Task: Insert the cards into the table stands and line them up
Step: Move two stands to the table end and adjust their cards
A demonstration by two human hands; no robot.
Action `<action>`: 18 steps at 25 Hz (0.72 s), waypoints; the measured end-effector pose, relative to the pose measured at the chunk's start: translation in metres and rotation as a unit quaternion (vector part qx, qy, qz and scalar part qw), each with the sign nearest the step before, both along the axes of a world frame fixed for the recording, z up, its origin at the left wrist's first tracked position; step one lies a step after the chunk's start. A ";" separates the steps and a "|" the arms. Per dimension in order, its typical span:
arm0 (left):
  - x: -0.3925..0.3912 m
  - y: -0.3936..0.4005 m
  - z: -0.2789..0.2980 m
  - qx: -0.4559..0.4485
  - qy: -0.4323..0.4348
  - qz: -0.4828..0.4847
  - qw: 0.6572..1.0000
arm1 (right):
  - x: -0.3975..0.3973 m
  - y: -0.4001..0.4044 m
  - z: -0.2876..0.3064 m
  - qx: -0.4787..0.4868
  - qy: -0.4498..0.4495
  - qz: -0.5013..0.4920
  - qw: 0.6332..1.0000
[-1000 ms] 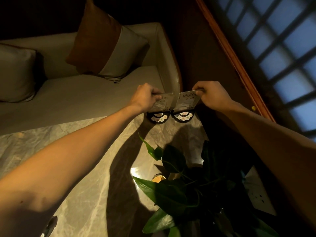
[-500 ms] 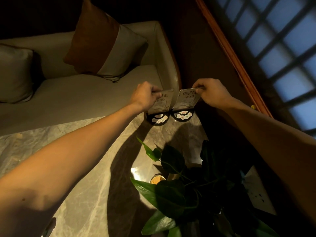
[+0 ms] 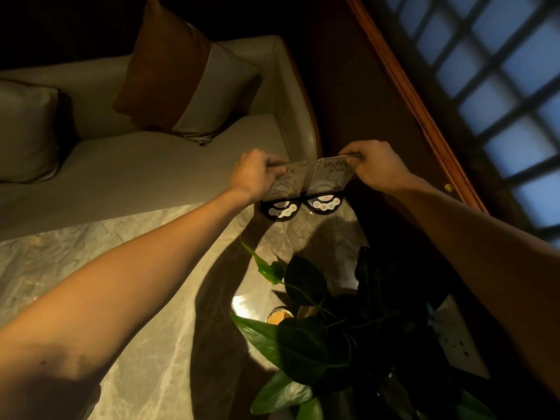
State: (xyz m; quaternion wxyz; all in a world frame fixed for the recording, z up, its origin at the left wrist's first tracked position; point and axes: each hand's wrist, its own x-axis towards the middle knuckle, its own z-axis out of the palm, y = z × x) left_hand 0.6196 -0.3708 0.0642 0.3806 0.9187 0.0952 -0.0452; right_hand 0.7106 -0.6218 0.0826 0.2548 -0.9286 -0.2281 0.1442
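- Step in hand: lining up, by the look of it; both cards seem seated in their holders already.
- Left hand (image 3: 256,174) pinches the top edge of the left stand (image 3: 286,190); right hand (image 3: 374,165) pinches the top of the right stand (image 3: 330,184). Fingers closed on the clear panels.
- Both stands sit at the far right corner of the marble table (image 3: 136,268), black bases just beside each other, maybe touching.
- Left base sits slightly nearer than the right one.
- Next move likely calls for a small nudge to square the fronts, then letting go.
- Plant (image 3: 327,328) stands near, clear of both stands.
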 end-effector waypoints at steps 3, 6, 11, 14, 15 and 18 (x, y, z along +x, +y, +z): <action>0.001 -0.001 0.000 -0.010 -0.001 -0.004 1.000 | 0.000 -0.001 0.000 -0.004 0.002 -0.003 1.000; 0.004 -0.001 0.005 -0.004 0.007 -0.008 1.000 | 0.001 -0.001 -0.001 -0.015 0.015 -0.003 1.000; 0.009 0.002 0.010 0.020 0.028 -0.045 0.998 | 0.002 0.000 -0.005 -0.016 0.030 -0.009 0.999; 0.011 0.003 0.010 0.023 0.022 -0.060 0.998 | 0.002 0.000 -0.005 -0.016 0.031 -0.015 0.999; 0.011 0.004 0.009 0.025 0.022 -0.062 0.998 | 0.002 0.000 -0.005 -0.014 0.030 -0.014 0.999; 0.010 0.007 0.007 0.022 0.026 -0.060 0.998 | 0.001 -0.001 -0.005 -0.015 0.030 -0.013 0.999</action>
